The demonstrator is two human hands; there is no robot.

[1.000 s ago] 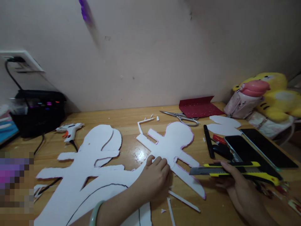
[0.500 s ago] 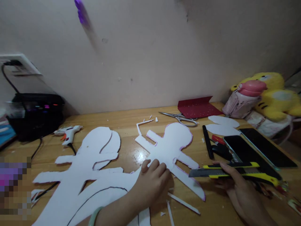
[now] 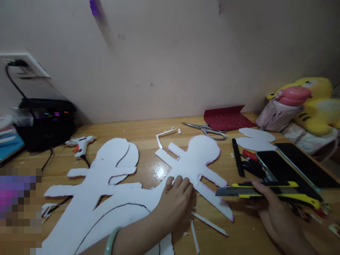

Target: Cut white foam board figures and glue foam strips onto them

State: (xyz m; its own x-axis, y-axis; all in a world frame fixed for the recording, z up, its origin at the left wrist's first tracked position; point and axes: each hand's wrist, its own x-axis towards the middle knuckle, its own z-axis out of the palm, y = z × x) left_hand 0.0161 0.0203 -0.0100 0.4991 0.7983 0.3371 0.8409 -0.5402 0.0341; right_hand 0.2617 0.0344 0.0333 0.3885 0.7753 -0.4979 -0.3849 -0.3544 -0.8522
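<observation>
A white foam-board cutout (image 3: 203, 150) with a round head and several arms, its edges partly purple, lies flat on the wooden table. My left hand (image 3: 176, 198) rests on its lower part with the fingers curled down; the fingertips are hidden. At the right, my right hand (image 3: 276, 217) is closed round a yellow and black utility knife (image 3: 281, 191). Its blade is out and points left, near the cutout's lower right arm. A second, larger white cutout (image 3: 92, 184) with a black curved line lies to the left, partly under my left forearm.
White offcut strips (image 3: 209, 224) lie below the cutout. Scissors (image 3: 209, 131) and a dark red folder (image 3: 225, 120) lie at the back. A black marker (image 3: 238, 157) and two phones (image 3: 305, 164) lie right. A glue gun (image 3: 83, 144) stands left, near a black bag (image 3: 46, 124).
The whole view has shifted slightly, so things appear a little further right and higher. Both hands keep almost the same place and hold.
</observation>
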